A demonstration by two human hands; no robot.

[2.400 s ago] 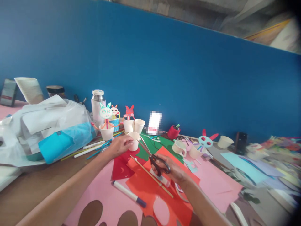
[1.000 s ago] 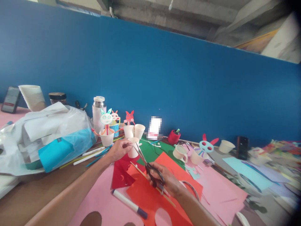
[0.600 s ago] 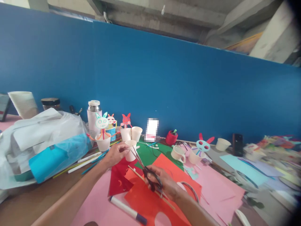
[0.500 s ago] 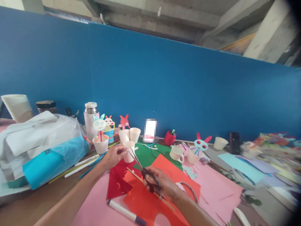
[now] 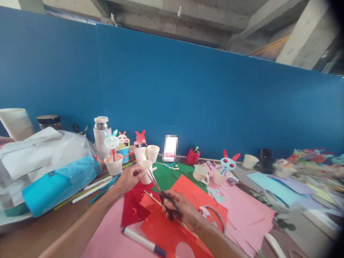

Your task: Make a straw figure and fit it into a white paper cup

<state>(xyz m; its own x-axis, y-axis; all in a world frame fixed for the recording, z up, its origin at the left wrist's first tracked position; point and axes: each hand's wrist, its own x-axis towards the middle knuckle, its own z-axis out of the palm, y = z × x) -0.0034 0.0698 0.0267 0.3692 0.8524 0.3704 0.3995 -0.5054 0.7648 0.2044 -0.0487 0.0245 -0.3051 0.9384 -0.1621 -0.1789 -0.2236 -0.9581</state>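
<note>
Black-handled scissors (image 5: 172, 206) are gripped in my right hand (image 5: 185, 208), their blades pointing up and left toward a white paper cup (image 5: 146, 167). My left hand (image 5: 130, 178) is pinched beside that cup, near the blade tips; what its fingers hold is too small to make out. Under the hands lie orange paper (image 5: 156, 229), dark red paper (image 5: 133, 208) and a thin wooden stick (image 5: 152, 197). A white marker with a dark cap (image 5: 143, 242) rests on pink paper (image 5: 107, 233) in front.
Paper cups with rabbit figures (image 5: 113, 165) stand behind, near a flask (image 5: 102, 134). A handled cup (image 5: 201, 174) and another rabbit cup (image 5: 221, 175) are at right. A plastic bag (image 5: 67, 143) lies left; a blue wall (image 5: 188, 89) rises behind.
The whole view has shifted slightly, with objects appearing a little further left. The scissor blades look slightly closer together; both hands keep nearly the same pose.
</note>
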